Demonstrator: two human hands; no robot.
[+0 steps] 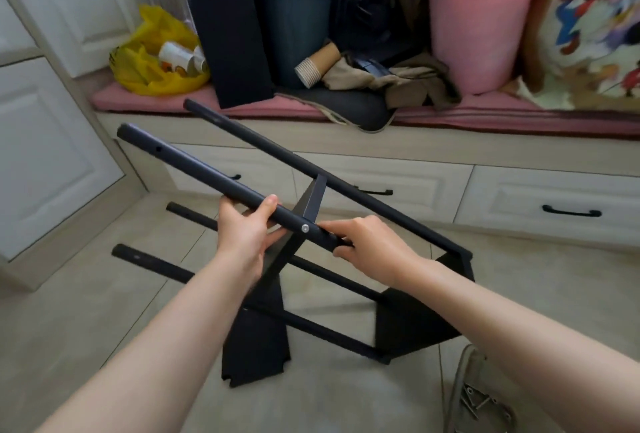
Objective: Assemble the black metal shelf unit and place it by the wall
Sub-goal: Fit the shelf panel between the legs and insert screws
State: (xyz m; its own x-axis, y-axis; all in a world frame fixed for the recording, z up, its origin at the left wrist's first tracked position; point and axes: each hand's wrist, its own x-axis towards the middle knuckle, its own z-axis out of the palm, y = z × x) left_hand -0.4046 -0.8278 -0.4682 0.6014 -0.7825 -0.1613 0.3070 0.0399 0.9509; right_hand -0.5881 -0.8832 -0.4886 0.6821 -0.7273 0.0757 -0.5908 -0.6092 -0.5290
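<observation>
shelf unit is half built, lying tilted on the tile floor, landmark = silver screw on the upper near tube; left grip is just left of the screw, fingers curled round that tube from below, thumb on top; right grip is just right of the screw, fingers wrapped round the same tube; a black shelf panel meets the tube right at the screw; below the screw a second panel rests an edge on the floor, a third panel sits lower right of it; two lower tubes run out to the left below the screw, ends free; bag of screws on the floor far lower right of the screw; counter with drawers beyond the screw, carrying a yellow bag, dark bin, pink bucket
</observation>
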